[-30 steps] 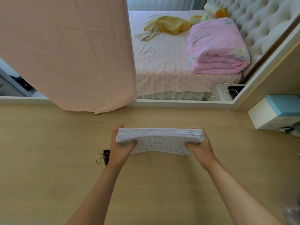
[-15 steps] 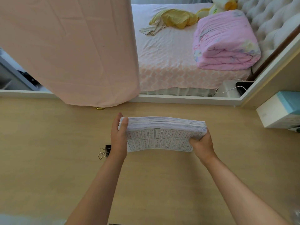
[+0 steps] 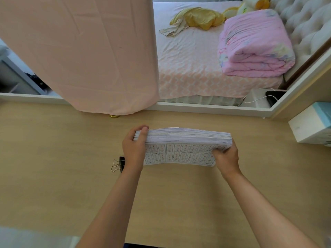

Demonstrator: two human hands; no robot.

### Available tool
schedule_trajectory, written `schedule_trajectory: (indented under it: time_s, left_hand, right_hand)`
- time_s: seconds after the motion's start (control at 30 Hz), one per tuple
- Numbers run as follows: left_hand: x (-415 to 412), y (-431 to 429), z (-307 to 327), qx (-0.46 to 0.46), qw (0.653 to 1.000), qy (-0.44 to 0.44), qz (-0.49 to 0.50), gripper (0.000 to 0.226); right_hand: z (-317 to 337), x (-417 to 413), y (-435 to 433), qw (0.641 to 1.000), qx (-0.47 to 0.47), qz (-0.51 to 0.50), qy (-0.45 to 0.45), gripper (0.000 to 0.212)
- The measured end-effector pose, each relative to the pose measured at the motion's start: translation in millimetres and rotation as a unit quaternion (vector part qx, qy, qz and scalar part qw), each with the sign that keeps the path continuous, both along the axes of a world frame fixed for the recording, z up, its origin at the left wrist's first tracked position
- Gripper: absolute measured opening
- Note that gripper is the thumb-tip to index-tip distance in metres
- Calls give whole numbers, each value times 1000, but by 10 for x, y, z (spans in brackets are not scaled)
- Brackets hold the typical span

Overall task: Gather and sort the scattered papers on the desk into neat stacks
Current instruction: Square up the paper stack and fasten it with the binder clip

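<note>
A thick stack of printed white papers (image 3: 186, 145) stands on its long edge on the wooden desk (image 3: 62, 158), tilted so the gridded front sheet faces me. My left hand (image 3: 135, 149) grips the stack's left end, thumb on top near the upper corner. My right hand (image 3: 226, 156) grips the lower right corner, fingers curled under the sheets. The back of the stack is hidden.
A black binder clip (image 3: 118, 164) lies on the desk just left of my left wrist. A white and teal box (image 3: 311, 126) sits at the right edge. A pink cloth (image 3: 80, 51) hangs over the desk's far edge; a bed lies beyond.
The stack has tipped more upright, showing more of its printed front sheet. My left thumb slid up to the top corner and my right hand dropped to the lower corner.
</note>
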State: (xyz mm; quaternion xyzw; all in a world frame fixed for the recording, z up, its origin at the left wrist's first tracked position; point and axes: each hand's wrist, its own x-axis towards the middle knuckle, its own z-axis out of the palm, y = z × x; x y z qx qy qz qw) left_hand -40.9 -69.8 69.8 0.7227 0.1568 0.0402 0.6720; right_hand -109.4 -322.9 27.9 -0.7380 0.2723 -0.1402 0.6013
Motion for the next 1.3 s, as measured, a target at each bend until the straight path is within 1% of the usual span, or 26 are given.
schedule_trajectory:
  time_s: [0.13, 0.23, 0.3, 0.33, 0.37, 0.4, 0.43, 0.47, 0.5, 0.57, 0.63, 0.67, 0.7, 0.73, 0.8, 0.9, 0.93, 1.0, 1.07, 1.13, 1.2, 1.3]
  left_hand:
    - [28, 48, 35, 25, 999, -20, -26, 14]
    - [36, -13, 52, 47, 999, -2, -3, 12]
    - [43, -21, 88, 65, 998, 11, -15, 13]
    - [47, -13, 122, 94, 995, 18, -30, 16]
    - [56, 1, 155, 162, 985, 19, -50, 22]
    - [70, 7, 192, 270, 961, 2, -66, 28]
    - [90, -15, 223, 388, 918, -40, -73, 33]
    - [102, -88, 265, 474, 870, -106, -83, 37]
    - [99, -227, 315, 514, 832, -172, -117, 38]
    - [19, -632, 358, 540, 766, -253, -242, 47]
    - [-94, -1025, 276, 580, 685, -275, -345, 63]
    - [-133, -1145, 198, 602, 647, -277, -377, 67]
    - [-148, -1200, 121, 619, 620, -280, -392, 69]
    - [-144, -1209, 66, 631, 602, -291, -392, 67]
    - [-113, -1175, 23, 643, 584, -320, -380, 66]
    - [-108, -1158, 10, 651, 563, -340, -378, 81]
    - [-105, -1164, 18, 652, 559, -345, -379, 83]
    - [-71, -1166, 39, 646, 556, -354, -385, 83]
    - [-13, -1101, 72, 640, 558, -356, -390, 78]
    - [92, -914, 103, 631, 573, -344, -394, 68]
    - [252, -577, 115, 629, 593, -314, -393, 59]
    - [478, 30, 104, 643, 608, -281, -371, 49]
  right_hand:
    - [0, 13, -2, 1000, 0, -3, 5, 45]
    - [1, 19, 10, 1000, -1, -2, 2, 45]
    - [15, 29, 11, 1000, -2, -2, -6, 45]
    - [21, 34, 10, 1000, -3, -3, -9, 45]
    - [23, 39, 11, 1000, -3, -4, -10, 45]
    - [22, 42, 13, 1000, -5, -4, -12, 44]
    - [20, 46, 16, 1000, -6, -4, -16, 44]
    - [16, 48, 16, 1000, -6, -5, -18, 43]
    - [11, 51, 15, 1000, -5, -6, -21, 42]
    - [-2, 55, 14, 1000, -3, -9, -25, 42]
    - [-15, 58, 7, 999, 19, -9, -32, 42]
    - [-13, 55, 2, 999, 33, -7, -35, 42]
    - [-10, 54, -6, 998, 42, -4, -35, 42]
    - [0, 50, -13, 999, 41, 1, -34, 42]
    - [27, 42, -28, 999, 20, 18, -43, 46]
    - [52, 42, -34, 997, -1, 38, -63, 58]
    - [56, 49, -31, 998, -6, 35, -60, 55]
    - [47, 71, -33, 999, -16, 20, -48, 43]
    - [4, 99, -45, 999, -25, 11, -36, 35]
    - [-18, 115, -53, 999, -20, 4, -33, 29]
    - [-17, 121, -53, 999, -12, 0, -33, 29]
    - [0, 123, -29, 999, -6, -1, -34, 32]
